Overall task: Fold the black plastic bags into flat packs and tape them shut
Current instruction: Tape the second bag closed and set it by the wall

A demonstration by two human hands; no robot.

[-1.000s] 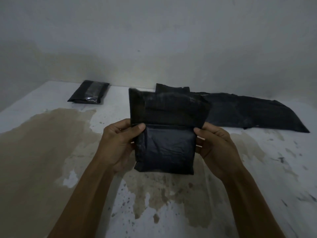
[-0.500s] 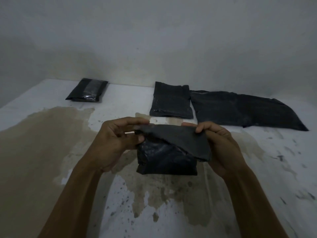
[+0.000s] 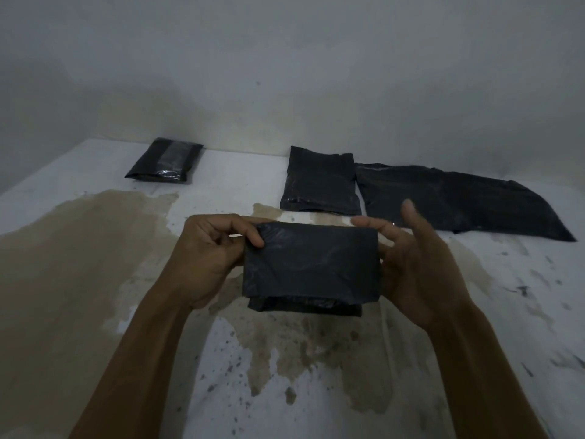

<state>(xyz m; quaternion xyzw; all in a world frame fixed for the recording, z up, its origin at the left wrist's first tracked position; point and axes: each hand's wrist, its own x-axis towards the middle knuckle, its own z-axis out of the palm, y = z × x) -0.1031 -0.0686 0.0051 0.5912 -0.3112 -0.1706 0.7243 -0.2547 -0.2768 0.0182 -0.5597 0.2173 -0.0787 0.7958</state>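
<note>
Head view, the only one given: a folded black plastic bag (image 3: 311, 267) is held above the stained white counter (image 3: 316, 375), between both hands and roughly at the centre of the frame. Its upper flap is laid down over the front, so that a flat rectangular pack is formed, with a lower layer showing just under the bottom edge. The left hand (image 3: 210, 258) is closed on the pack's upper left corner, thumb on the front and fingers behind. The right hand (image 3: 411, 267) supports the right edge with the thumb along the top; its grip is loose, the fingers partly spread and one raised and blurred. No tape is seen on this pack, and no roll of tape can be made out anywhere.

At the far left of the counter a finished black pack with a shiny strip of clear tape (image 3: 164, 162) is lying. Just behind the hands a second folded black pack (image 3: 319, 182) is lying, whether taped cannot be told, and touching its right side a long unfolded black bag (image 3: 456, 204) is spread flat. By this judgement, one pack is done, the held one is folded but untaped, and at least one bag is left.

Compared with half a second ago, the flap, then arched halfway over, is now brought fully down against the front, and the right hand's hold is loosened.
</note>
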